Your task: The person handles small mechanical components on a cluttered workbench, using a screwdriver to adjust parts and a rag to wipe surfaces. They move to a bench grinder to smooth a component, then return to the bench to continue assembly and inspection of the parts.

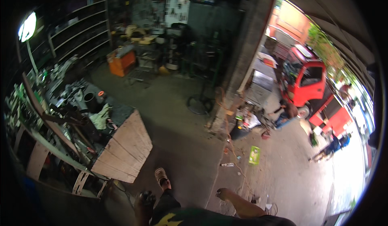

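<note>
Right hand (pixel 223 193) relaxed and partly uncurled, you hold it apart from your left hand (pixel 145 200), too dark to tell its grip. A wooden surface (pixel 125 149) lies ahead-left of both.

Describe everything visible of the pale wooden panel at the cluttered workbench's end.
The pale, angular wooden panel looks made of several boards, with dark seams and a worn, smudged face. It sits at the end of the cluttered, dark-topped workbench, meeting its top along one edge. The left hand shows nearby, not touching.
</note>
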Demonstrator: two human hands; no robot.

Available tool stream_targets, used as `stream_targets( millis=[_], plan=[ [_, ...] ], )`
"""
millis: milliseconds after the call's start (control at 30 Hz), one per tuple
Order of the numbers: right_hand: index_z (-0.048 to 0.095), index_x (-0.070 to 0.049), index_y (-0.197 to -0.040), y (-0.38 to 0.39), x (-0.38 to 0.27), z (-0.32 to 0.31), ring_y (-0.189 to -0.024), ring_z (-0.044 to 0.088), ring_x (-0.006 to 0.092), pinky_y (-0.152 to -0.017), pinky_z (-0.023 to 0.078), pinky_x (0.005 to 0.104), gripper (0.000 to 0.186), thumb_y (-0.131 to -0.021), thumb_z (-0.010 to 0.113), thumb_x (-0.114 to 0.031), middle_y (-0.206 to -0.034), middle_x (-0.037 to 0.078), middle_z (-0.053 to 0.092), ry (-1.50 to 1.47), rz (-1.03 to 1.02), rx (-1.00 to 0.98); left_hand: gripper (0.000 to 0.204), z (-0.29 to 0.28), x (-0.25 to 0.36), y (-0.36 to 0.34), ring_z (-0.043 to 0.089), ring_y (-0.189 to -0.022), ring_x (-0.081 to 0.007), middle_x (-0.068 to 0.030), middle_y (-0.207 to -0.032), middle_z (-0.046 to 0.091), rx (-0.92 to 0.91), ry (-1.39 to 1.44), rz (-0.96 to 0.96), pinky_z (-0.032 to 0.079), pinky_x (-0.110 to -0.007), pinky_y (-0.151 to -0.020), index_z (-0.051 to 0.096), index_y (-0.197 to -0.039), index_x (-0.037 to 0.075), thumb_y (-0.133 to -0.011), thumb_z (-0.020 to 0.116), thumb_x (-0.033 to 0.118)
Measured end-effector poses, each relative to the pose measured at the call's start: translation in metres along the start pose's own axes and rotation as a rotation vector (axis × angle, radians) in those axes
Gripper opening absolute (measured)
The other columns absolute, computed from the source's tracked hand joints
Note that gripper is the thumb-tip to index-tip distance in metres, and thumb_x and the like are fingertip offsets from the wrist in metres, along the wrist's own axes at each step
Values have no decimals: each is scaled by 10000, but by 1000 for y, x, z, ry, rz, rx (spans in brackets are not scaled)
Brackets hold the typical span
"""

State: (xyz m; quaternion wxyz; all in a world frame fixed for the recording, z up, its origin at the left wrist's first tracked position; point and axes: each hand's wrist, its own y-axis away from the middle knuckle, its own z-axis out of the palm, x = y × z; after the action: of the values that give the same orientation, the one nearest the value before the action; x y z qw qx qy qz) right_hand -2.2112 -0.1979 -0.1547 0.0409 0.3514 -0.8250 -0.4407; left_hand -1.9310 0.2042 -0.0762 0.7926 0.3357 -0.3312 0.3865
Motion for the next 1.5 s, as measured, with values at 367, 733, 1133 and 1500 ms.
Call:
stream_targets(
  millis=[367, 733, 1133, 1500],
  plan=[
    [699, -135, -1346, -157, -25, -84, -1248, 661, 352, -1034, 541, 415, 516, -1020, 602, -523, -1325, 167, 714, -59, -68, 26, 405, 159, 151, -320, 687, -980, -262, -84, -1106, 707, -188, 141, -156, 569, -433, -903, 627, -1280, 82, -916, 706, 241],
    [706, -186, -1338, -317, -14, -220, -1238, 657, 363, -1076, 511, 447, 536, -996, 598, -585, -1336, 138, 712, -292, 302, -117, 513, 262, 86, -533, 683, -1137, -356, -161, -1208, 733, -4, 287, -500, 536, -562, -1056, 671, -1299, 82, -1052, 555, 517],
    [678, -45, -1345, -489, -106, -472, -1200, 695, 345, -1052, 533, 442, 446, -1019, 625, -345, -1300, 198, 720, -389, -49, 409, 531, 364, 207, -703, 603, -1321, -418, -208, -1436, 625, -250, 443, -313, 430, -568, -1178, 556, -1415, 23, -1100, 476, 443],
    [670, -3, -1326, -591, -285, -634, -1001, 735, 313, -926, 557, 437, 517, -999, 693, -403, -1047, 202, 769, -168, -188, -64, 553, 321, 275, -896, 631, -1283, -446, -213, -1426, 628, -225, 617, -172, 532, -576, -1093, 597, -1424, 101, -1024, 644, 480]
  ],
)
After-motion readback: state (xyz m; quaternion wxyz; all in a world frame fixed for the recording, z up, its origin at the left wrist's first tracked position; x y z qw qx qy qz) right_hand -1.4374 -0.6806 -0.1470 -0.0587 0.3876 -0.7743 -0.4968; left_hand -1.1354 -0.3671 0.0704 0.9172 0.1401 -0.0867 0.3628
